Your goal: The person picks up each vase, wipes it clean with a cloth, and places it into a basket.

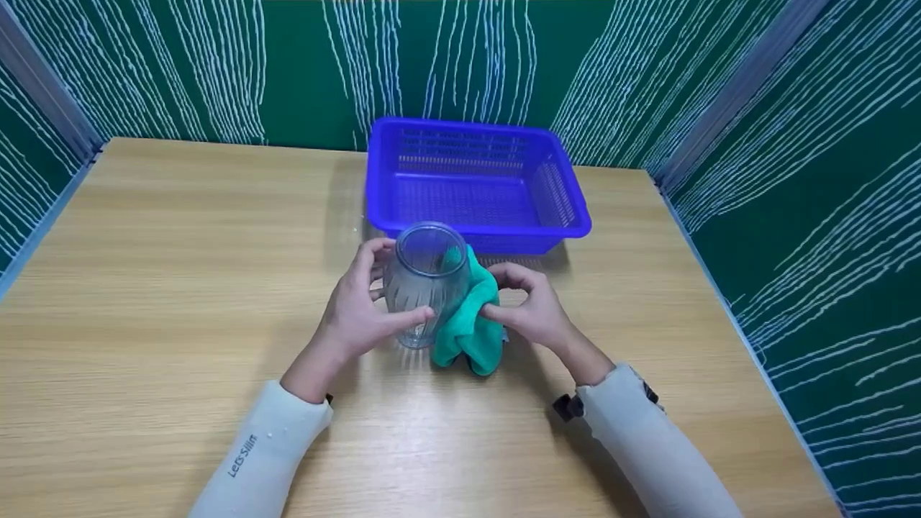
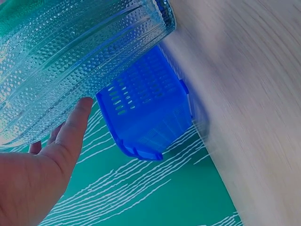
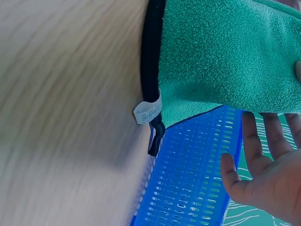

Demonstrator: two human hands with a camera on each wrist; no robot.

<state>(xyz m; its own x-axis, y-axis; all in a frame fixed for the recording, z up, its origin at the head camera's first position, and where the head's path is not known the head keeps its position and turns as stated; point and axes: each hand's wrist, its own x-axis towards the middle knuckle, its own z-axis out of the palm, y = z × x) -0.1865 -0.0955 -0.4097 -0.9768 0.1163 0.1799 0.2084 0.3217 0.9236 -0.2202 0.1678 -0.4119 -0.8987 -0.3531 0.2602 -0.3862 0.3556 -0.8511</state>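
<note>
In the head view, my left hand point(image 1: 354, 313) grips a clear glass jar point(image 1: 424, 288), its thumb across the near side and its fingers round the far left side. The jar stands near upright with its mouth up; in the left wrist view its ribbed, dimpled glass wall point(image 2: 70, 61) shows. My right hand point(image 1: 536, 306) pinches a green cloth point(image 1: 475, 327) between thumb and fingers and holds it against the jar's right side. In the right wrist view the cloth point(image 3: 211, 61) hangs down, with a dark edging and a white label point(image 3: 148, 112).
Just behind the jar, a blue plastic basket point(image 1: 518, 230) with slotted walls sits at the back of the wooden table point(image 1: 201, 288). Green panels point(image 1: 309, 79) with white streaks enclose the table at the back and sides.
</note>
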